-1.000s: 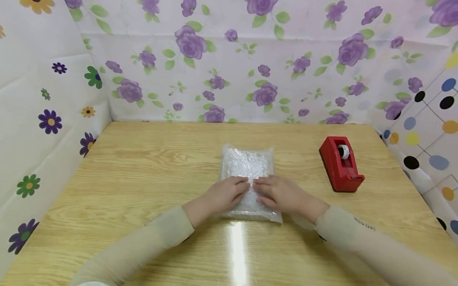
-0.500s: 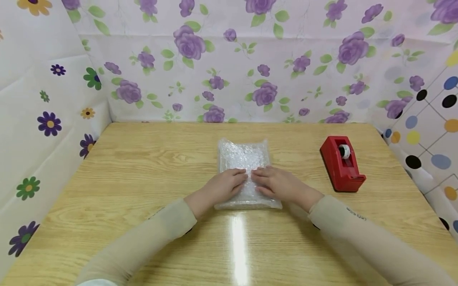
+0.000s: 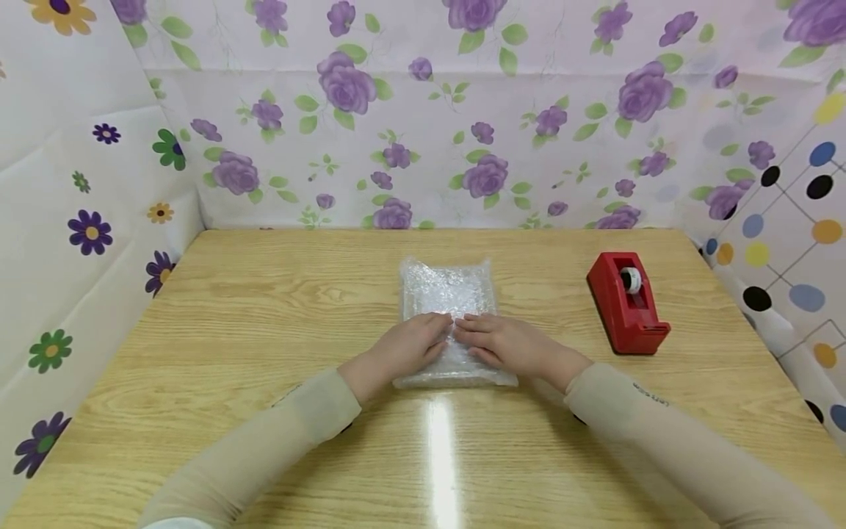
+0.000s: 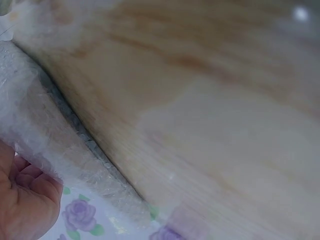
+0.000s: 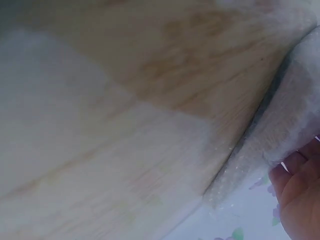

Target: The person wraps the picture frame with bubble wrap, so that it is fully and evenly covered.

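A flat package in clear bubble wrap (image 3: 449,286) lies on the wooden table in the head view, its back corners sticking up a little. My left hand (image 3: 413,344) rests on its left half, fingers extended towards the middle. From the other side my right hand (image 3: 505,342) lies on the package's right half, its fingertips almost meeting the left ones. In the left wrist view the bubble wrap (image 4: 65,120) shows beside the left hand (image 4: 27,200). The right wrist view has the right hand's fingers (image 5: 295,165) against the wrap's surface.
A red tape dispenser (image 3: 624,305) with a roll of tape stands on the table (image 3: 277,294) to the right of the package. Flowered sheeting (image 3: 423,117) hangs behind the table, with patterned sheets along the left and right sides.
The package has shifted slightly away from me and to the left, with both hands staying on it. The right hand has come a little closer to the left one.
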Demonstrator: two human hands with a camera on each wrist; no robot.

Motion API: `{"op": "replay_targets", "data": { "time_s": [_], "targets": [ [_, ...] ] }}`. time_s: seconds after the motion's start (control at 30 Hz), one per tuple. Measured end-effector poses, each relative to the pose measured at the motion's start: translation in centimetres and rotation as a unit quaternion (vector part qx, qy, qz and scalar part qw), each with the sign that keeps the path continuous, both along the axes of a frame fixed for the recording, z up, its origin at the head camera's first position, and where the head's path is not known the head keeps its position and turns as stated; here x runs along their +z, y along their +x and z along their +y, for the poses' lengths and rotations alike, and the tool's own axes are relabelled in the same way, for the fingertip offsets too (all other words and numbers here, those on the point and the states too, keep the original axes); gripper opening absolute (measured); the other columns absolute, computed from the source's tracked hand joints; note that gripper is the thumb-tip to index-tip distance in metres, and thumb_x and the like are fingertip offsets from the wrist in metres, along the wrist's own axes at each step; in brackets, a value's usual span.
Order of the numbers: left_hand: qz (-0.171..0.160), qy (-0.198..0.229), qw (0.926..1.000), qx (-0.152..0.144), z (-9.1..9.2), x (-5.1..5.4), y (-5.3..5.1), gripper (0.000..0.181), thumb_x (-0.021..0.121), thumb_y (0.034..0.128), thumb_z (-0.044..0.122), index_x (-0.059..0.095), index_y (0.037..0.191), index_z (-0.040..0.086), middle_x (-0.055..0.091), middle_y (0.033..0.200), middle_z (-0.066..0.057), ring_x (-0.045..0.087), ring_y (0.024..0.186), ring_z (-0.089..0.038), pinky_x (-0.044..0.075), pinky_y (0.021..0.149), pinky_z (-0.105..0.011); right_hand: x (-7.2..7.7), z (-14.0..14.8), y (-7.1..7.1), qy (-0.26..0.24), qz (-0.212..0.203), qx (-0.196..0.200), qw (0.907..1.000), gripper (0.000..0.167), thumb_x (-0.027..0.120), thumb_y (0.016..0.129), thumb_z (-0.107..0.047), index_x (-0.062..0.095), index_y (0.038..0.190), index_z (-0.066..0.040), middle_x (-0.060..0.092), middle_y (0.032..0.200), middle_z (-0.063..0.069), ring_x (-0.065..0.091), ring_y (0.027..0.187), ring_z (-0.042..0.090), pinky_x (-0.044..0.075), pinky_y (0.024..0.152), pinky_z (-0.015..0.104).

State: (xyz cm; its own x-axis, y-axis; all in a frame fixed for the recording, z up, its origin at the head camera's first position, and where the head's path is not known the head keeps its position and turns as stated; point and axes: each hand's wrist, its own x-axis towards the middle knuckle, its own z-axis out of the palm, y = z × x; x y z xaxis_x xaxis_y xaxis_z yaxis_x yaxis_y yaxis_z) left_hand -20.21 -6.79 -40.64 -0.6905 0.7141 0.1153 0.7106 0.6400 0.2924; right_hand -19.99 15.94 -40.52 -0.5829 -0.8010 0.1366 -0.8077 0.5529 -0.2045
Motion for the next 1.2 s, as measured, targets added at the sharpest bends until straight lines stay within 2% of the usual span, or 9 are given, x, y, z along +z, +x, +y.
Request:
{"op": "replay_targets", "data": {
  "time_s": [0.4,0.73,0.83,0.9,1.03,1.1,1.2],
  "targets": [
    [0.000,-0.001,1.0000,-0.008,0.1,0.0,-0.2,0.041,0.053,0.0969,0.017,0.050,0.132,-0.003,0.057,0.131,-0.019,0.054,0.121,-0.031,0.043,0.104,-0.041,-0.1,0.2,0.1,0.011,-0.005,-0.013,0.9998,0.040,0.051,0.098,-0.021,0.053,0.136,-0.008,0.051,0.140,0.012,0.046,0.131,0.029,0.037,0.109,0.046],
    [0.045,0.018,0.9984,-0.029,-0.3,-0.2,0.0,0.031,0.056,0.0948,0.013,0.062,0.121,-0.002,0.059,0.128,-0.019,0.057,0.118,-0.032,0.046,0.102,-0.041,0.5,-0.2,0.3,0.025,0.013,-0.012,0.9995,0.040,0.055,0.096,-0.018,0.055,0.133,-0.003,0.051,0.139,0.015,0.048,0.128,0.032,0.041,0.106,0.046],
    [0.060,0.019,0.9975,-0.033,-0.3,-0.5,0.0,0.029,0.057,0.0943,0.013,0.063,0.118,-0.002,0.060,0.127,-0.019,0.058,0.117,-0.032,0.046,0.101,-0.040,1.3,0.1,1.1,0.005,0.028,-0.034,0.9990,0.040,0.060,0.093,-0.017,0.057,0.130,-0.001,0.054,0.136,0.016,0.051,0.125,0.032,0.044,0.103,0.045],
    [0.065,0.018,0.9971,-0.034,-0.2,-0.7,0.0,0.028,0.057,0.0943,0.013,0.064,0.117,-0.001,0.061,0.126,-0.019,0.059,0.116,-0.031,0.046,0.101,-0.040,1.9,0.6,1.5,-0.030,0.043,-0.054,0.9971,0.038,0.064,0.090,-0.015,0.061,0.125,0.000,0.059,0.129,0.016,0.055,0.120,0.031,0.047,0.099,0.045],
    [0.065,0.019,0.9970,-0.036,-0.3,-0.4,0.1,0.026,0.058,0.0942,0.012,0.064,0.116,-0.002,0.061,0.125,-0.020,0.059,0.116,-0.032,0.046,0.101,-0.040,3.4,2.2,2.3,-0.115,0.053,-0.115,0.9852,0.029,0.068,0.087,-0.009,0.066,0.113,0.002,0.066,0.113,0.016,0.061,0.107,0.032,0.052,0.091,0.046],
    [0.068,0.022,0.9966,-0.042,-0.3,-0.1,0.2,0.026,0.058,0.0938,0.011,0.064,0.115,-0.002,0.061,0.125,-0.021,0.059,0.116,-0.033,0.047,0.101,-0.040,4.2,3.5,2.7,-0.153,0.049,-0.161,0.9737,0.026,0.068,0.086,-0.007,0.067,0.110,0.003,0.067,0.108,0.018,0.062,0.102,0.034,0.053,0.087,0.048],
    [0.072,0.022,0.9960,-0.048,-0.2,0.3,0.2,0.025,0.058,0.0937,0.011,0.064,0.114,-0.003,0.060,0.125,-0.022,0.058,0.116,-0.033,0.047,0.100,-0.040,5.5,5.7,3.4,-0.179,0.030,-0.254,0.9501,0.024,0.065,0.089,-0.009,0.067,0.111,0.001,0.067,0.107,0.019,0.063,0.097,0.034,0.054,0.079,0.049]
  ]
}}
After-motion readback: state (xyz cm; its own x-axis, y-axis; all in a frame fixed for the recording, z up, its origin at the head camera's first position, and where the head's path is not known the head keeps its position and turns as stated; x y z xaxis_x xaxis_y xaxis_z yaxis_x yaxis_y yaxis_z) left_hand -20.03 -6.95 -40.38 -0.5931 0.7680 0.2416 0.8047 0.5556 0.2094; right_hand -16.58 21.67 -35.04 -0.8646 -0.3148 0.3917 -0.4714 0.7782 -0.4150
